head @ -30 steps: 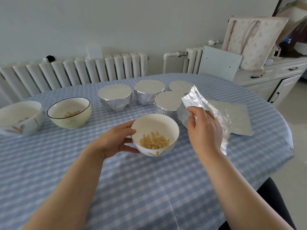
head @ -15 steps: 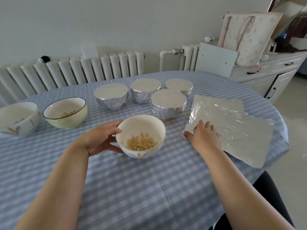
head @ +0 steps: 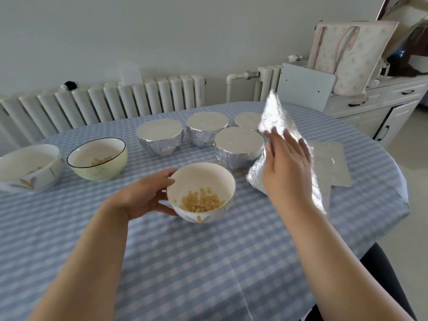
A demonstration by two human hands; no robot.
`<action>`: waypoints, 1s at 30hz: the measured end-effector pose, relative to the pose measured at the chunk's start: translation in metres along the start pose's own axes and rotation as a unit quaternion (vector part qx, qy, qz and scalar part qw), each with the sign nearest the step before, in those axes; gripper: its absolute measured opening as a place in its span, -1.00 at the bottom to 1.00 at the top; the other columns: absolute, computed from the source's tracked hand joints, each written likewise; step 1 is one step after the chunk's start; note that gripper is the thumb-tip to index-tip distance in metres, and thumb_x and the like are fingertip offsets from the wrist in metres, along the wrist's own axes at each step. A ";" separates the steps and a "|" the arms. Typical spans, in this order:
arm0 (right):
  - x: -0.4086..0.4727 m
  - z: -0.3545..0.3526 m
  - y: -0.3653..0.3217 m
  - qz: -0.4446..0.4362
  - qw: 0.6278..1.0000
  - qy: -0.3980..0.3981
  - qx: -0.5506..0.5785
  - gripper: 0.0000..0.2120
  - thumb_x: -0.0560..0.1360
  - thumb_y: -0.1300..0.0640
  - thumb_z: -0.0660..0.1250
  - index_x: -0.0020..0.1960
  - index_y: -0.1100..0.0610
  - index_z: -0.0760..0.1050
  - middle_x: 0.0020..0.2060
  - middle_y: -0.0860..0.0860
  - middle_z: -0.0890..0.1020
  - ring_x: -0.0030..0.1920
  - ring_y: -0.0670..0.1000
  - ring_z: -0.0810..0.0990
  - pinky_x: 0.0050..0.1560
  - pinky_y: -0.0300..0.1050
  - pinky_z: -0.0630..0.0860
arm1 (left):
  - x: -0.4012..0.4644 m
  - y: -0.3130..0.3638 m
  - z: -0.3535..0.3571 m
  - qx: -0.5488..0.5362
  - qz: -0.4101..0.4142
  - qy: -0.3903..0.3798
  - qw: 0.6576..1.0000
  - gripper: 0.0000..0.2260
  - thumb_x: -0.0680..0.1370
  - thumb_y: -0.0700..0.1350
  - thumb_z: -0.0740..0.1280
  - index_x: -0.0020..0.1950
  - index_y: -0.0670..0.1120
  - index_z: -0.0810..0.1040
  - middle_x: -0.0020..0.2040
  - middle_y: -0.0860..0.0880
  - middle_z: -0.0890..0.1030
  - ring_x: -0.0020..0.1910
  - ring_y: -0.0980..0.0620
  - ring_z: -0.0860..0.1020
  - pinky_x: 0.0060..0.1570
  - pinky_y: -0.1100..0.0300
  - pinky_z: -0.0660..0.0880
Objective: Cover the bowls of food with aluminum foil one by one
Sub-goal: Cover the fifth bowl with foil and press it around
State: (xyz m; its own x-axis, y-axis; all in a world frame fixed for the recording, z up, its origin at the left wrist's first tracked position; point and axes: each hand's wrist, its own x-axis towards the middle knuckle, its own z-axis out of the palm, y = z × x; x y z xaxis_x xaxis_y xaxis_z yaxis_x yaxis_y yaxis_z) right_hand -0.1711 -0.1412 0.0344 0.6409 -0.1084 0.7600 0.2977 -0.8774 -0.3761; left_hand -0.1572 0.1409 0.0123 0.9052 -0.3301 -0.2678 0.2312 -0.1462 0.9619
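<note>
Head view: the open bowl of food (head: 201, 192) stands toward the table's near edge, the left hand (head: 141, 197) curled round its left wall. Just right of it, toward the right edge, the right hand (head: 286, 169) pinches a foil sheet (head: 275, 126) raised on end, long axis near upright. So the right hand is nearer the foil and must swing it left over the rim.

Your arms are bare to past the elbow, with no sleeves, and neither your left hand (head: 143, 195) nor right hand (head: 287, 167) is gloved. Dark trousers (head: 384, 269) show lower right.
</note>
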 end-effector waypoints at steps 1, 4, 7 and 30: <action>0.001 -0.003 -0.015 -0.034 0.999 -0.014 0.009 -0.70 0.62 0.17 0.15 0.26 0.17 0.55 0.25 0.13 0.59 0.35 0.20 0.49 0.43 0.24 0.26 | -0.001 0.000 0.001 0.004 0.002 0.001 1.000 -0.71 0.68 -0.04 0.14 0.38 0.04 0.48 0.20 -0.19 0.61 0.13 -0.17 0.62 -0.05 -0.08 0.62; -0.005 -0.007 -0.052 -0.115 0.990 -0.079 0.018 -0.72 0.57 0.19 0.25 0.27 0.11 0.54 0.28 0.09 0.58 0.38 0.18 0.45 0.45 0.33 0.20 | -0.002 0.001 0.001 -0.014 -0.002 0.021 1.000 -0.55 0.58 0.20 0.07 0.31 0.03 0.53 0.18 -0.14 0.64 0.12 -0.12 0.63 -0.07 -0.03 0.62; -0.018 0.001 -0.076 -0.186 0.968 -0.166 0.007 -0.64 0.46 0.23 0.40 0.25 0.10 0.56 0.28 0.09 0.58 0.39 0.20 0.44 0.47 0.33 0.12 | 0.001 0.003 -0.002 -0.045 0.001 0.029 0.999 -0.27 0.48 0.38 -0.10 0.33 -0.06 0.52 0.19 -0.12 0.64 0.17 -0.09 0.62 0.08 -0.01 0.55; -0.003 0.030 -0.062 -0.142 0.848 -0.510 -0.034 -0.38 0.58 -0.30 0.08 0.55 -0.03 0.16 0.59 -0.07 0.05 0.58 -0.02 -0.06 0.56 0.01 -0.10 | 0.000 0.015 -0.022 -0.018 0.154 0.389 0.908 -0.86 0.59 -0.03 0.24 -0.05 -0.07 0.53 -0.27 0.08 0.43 -0.22 0.09 0.42 -0.24 0.24 0.35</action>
State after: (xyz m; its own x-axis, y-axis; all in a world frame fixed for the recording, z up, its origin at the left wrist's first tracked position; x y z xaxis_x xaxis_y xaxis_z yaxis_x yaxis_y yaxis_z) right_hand -0.1705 -0.0727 0.0398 0.8392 0.5412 -0.0524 0.5228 -0.8296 -0.1964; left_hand -0.1459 0.1592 0.0277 0.9039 0.4103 0.1212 -0.0764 -0.1239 0.9893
